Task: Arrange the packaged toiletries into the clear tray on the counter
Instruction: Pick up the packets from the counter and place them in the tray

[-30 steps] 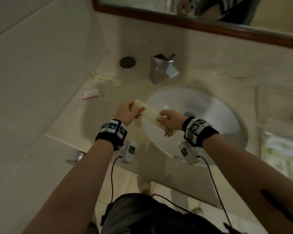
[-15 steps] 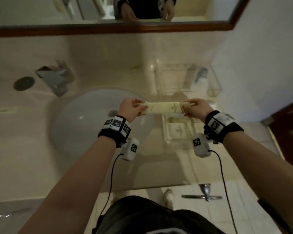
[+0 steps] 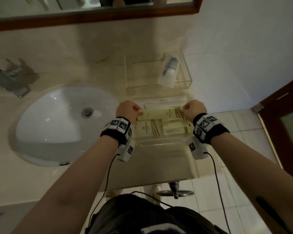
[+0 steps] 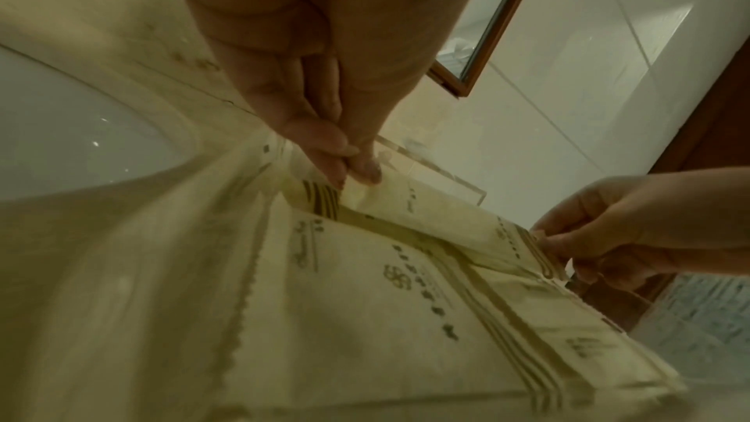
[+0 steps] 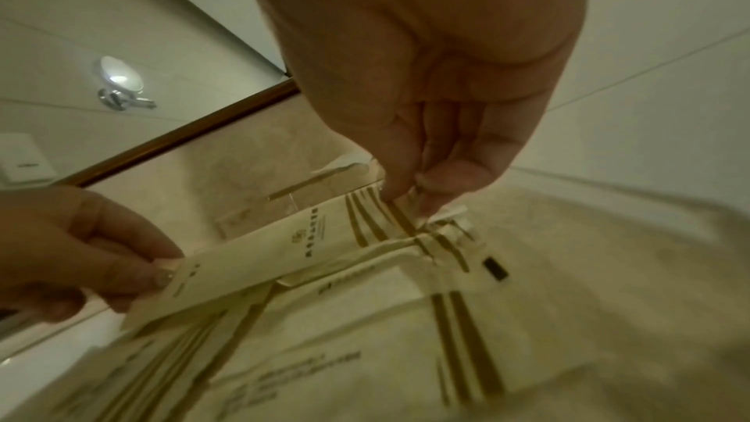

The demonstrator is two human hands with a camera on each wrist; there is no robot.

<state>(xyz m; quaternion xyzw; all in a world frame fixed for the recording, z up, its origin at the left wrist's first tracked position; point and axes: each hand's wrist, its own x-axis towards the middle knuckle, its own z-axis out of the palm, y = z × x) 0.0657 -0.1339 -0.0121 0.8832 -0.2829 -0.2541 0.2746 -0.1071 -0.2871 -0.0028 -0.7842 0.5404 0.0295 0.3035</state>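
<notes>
A long cream packet [image 3: 161, 113] with gold stripes is stretched flat between both hands, low over the clear tray [image 3: 161, 142] to the right of the sink. My left hand [image 3: 139, 111] pinches its left end and my right hand [image 3: 183, 109] pinches the striped right end. Two similar cream packets [image 3: 147, 129] [image 3: 176, 130] lie in the tray just below it. In the left wrist view my left hand [image 4: 357, 170] pinches one end of the packet [image 4: 446, 223]. In the right wrist view my right hand [image 5: 410, 196] pinches the other end of the packet [image 5: 284, 255].
Behind the tray stands a second clear box [image 3: 186, 81] holding a white tube [image 3: 169, 70]. The white sink [image 3: 63, 122] and the tap [image 3: 12, 78] are to the left. A wall [image 3: 235, 56] closes the right side, and the counter edge [image 3: 150, 184] is just below my wrists.
Both hands carried the packet from above the sink rightward and lowered it over the tray's packets. The view swung from the left counter to the right end.
</notes>
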